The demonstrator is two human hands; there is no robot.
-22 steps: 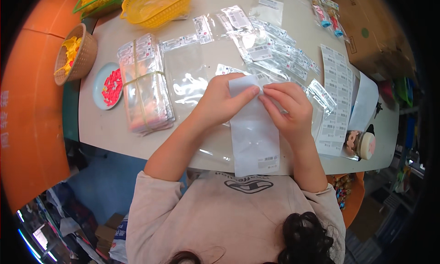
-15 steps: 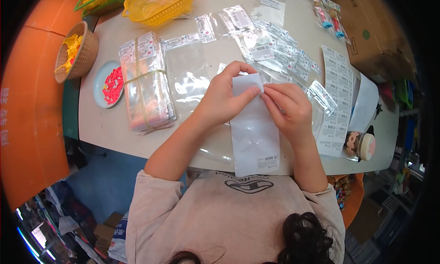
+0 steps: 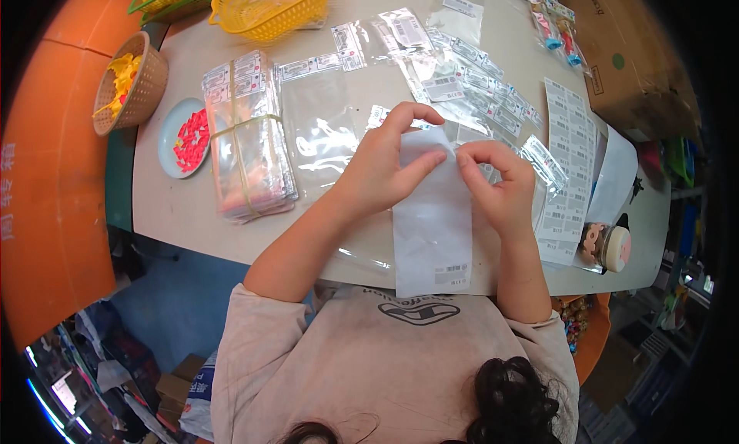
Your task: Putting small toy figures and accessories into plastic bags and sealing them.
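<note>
The white plastic bag (image 3: 433,227) lies lengthwise toward the person — its labelled end hangs over the near edge of the table (image 3: 181,209), its top edge sits between both hands. The left hand (image 3: 382,169) and right hand (image 3: 496,184) each pinch that top edge, fingertips nearly meeting — equally near. Beyond lies a banded stack of clear bags (image 3: 248,146).

Pale rounded worktable (image 3: 177,213) over blue floor (image 3: 181,305), orange surface (image 3: 46,174) at left, cardboard box (image 3: 631,67) at right.
</note>
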